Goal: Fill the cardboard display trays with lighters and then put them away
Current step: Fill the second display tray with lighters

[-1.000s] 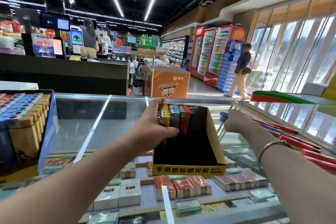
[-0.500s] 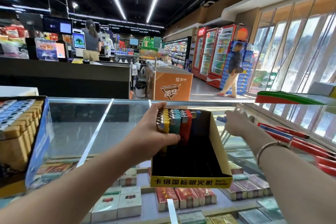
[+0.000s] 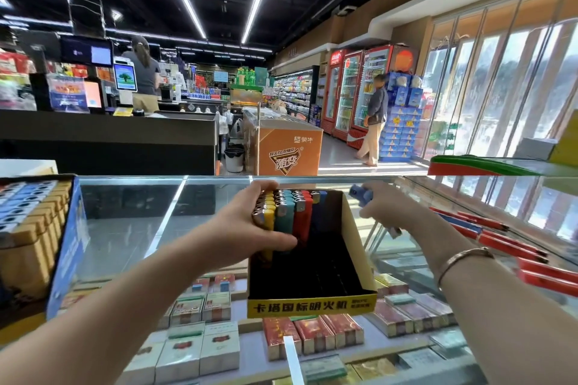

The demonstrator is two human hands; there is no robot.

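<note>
Apparently plastic lighters (image 3: 289, 212), left hand (image 3: 247, 228) gripping, fill cardboard tray (image 3: 350, 247).

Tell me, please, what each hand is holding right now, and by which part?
The left hand grips the standing row of lighters in the cardboard tray, around their upper bodies. The right hand holds a blue lighter; its grip point is blurred.

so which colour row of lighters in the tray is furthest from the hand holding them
The dark blue lighters, the rightmost row in the cardboard tray. Yellow, teal and red rows sit between them and the left hand, whose fingers press the yellow side.
</note>
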